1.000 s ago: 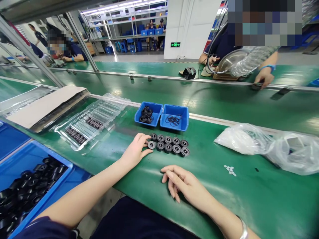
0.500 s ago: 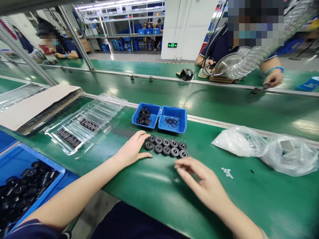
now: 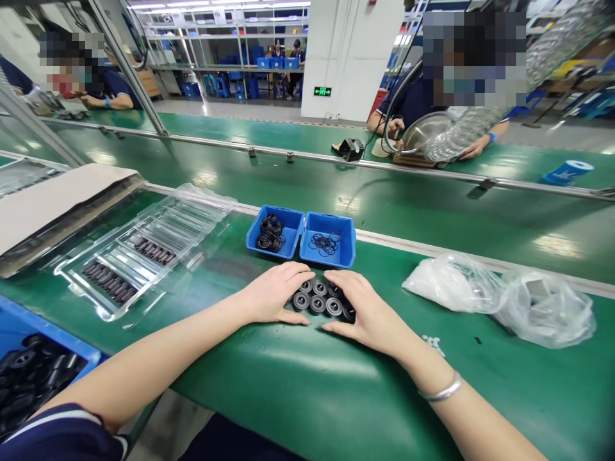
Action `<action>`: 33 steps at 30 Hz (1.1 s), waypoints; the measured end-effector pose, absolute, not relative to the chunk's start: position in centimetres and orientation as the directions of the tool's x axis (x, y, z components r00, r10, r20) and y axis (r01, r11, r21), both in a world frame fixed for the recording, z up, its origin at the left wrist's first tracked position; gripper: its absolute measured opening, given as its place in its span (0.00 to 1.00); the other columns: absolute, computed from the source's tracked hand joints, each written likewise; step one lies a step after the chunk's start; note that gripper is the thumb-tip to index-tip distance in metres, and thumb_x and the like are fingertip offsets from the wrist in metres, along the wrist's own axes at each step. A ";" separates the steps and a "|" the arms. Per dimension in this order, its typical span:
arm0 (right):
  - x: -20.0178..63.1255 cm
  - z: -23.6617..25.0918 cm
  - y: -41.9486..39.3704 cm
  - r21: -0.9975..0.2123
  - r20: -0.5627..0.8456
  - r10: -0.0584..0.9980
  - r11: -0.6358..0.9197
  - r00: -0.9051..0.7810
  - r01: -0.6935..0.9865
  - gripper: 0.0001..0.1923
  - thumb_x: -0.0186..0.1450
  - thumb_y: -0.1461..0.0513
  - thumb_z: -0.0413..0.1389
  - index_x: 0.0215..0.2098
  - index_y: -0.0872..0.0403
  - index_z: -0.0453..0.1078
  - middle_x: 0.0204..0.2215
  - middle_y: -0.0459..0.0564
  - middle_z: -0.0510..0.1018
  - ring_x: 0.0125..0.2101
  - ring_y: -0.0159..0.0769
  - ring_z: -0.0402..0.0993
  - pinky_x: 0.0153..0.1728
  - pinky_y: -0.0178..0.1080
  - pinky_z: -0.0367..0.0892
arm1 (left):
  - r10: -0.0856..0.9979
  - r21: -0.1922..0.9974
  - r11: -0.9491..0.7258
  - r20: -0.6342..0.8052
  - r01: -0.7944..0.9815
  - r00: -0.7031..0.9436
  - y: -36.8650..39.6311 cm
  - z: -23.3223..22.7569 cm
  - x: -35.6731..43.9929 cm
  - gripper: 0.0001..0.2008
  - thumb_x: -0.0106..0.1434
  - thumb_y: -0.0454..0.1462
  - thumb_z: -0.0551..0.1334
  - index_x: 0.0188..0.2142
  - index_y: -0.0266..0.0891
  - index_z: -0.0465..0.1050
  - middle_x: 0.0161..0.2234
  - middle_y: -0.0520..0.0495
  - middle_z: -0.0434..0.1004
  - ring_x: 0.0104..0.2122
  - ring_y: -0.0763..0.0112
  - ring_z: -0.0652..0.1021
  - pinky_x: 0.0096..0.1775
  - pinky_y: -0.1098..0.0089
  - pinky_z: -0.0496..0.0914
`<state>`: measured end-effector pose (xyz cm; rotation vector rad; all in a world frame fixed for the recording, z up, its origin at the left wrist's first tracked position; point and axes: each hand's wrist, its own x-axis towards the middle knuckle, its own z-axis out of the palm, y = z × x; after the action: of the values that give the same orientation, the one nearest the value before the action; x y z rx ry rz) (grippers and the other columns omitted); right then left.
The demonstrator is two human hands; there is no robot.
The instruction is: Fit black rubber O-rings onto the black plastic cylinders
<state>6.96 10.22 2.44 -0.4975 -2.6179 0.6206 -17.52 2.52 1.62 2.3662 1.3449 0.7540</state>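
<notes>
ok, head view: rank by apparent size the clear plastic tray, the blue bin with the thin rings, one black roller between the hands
1. Clear plastic tray, largest by far.
2. Blue bin with the thin rings; it looks the same size as the bin beside it.
3. Black roller, smallest, cupped between left hand and right hand.

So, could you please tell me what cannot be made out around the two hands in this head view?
- Black round parts: the full count is hidden, since the left hand and right hand cover both ends of the group.
- Big blue bin: cut off by the left edge.
- Plastic bags: contents blurred by the film.
- Small white bits: too small to identify.
</notes>
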 end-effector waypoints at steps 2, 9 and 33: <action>6.7 2.4 10.3 -0.491 0.305 0.409 0.841 -0.860 0.226 0.40 0.60 0.48 0.62 0.64 0.52 0.55 0.58 0.60 0.66 0.59 0.51 0.60 0.58 0.58 0.60 | 0.848 0.473 -0.530 0.283 0.704 0.448 2.8 1.8 -17.3 0.40 0.55 0.54 0.67 0.62 0.39 0.59 0.58 0.33 0.65 0.58 0.48 0.66 0.60 0.52 0.59; 6.8 1.6 8.2 -0.502 0.310 0.418 0.835 -0.854 0.227 0.33 0.64 0.53 0.59 0.64 0.51 0.54 0.54 0.60 0.71 0.53 0.51 0.66 0.54 0.58 0.63 | 0.843 0.462 -0.535 0.237 0.708 0.483 2.1 1.1 -16.2 0.32 0.61 0.52 0.63 0.59 0.39 0.61 0.51 0.37 0.71 0.49 0.52 0.71 0.51 0.56 0.65; 9.9 0.9 6.4 -0.797 0.429 0.794 0.557 -0.431 0.234 0.10 0.72 0.59 0.45 0.45 0.51 0.67 0.36 0.52 0.73 0.38 0.40 0.71 0.42 0.44 0.66 | 0.921 0.373 -0.353 0.300 0.858 0.249 11.2 6.9 -15.2 0.15 0.65 0.33 0.59 0.51 0.34 0.70 0.50 0.35 0.74 0.51 0.54 0.74 0.54 0.54 0.67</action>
<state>9.87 6.35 0.87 -0.8298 -1.9479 0.8398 -15.16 11.21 6.90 2.3747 1.7041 0.7171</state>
